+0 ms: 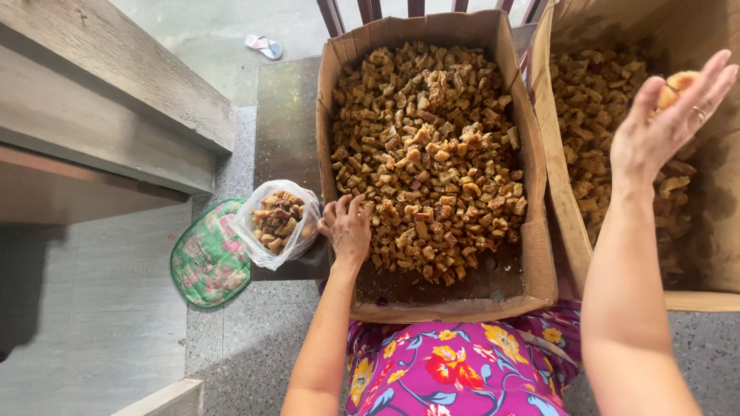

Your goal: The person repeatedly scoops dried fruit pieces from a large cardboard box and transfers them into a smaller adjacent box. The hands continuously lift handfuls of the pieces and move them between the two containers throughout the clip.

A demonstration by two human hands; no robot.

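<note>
A cardboard box (539, 262) in front of me is filled with several small brown chunks (432, 146). My left hand (347, 227) rests on the box's left wall, fingers curled over the chunks at the near left. My right hand (667, 115) is raised over a second cardboard box (559, 192) at the right, which also holds brown chunks. One pale orange-brown chunk (677, 83) sits between its fingers. A clear plastic bag (277, 223) with some chunks lies just left of the first box.
A green floral cloth pad (210, 258) lies on the stone floor left of the bag. Grey steps (108, 115) rise at the left. A sandal (264, 46) lies at the top. My floral dress (462, 370) shows below.
</note>
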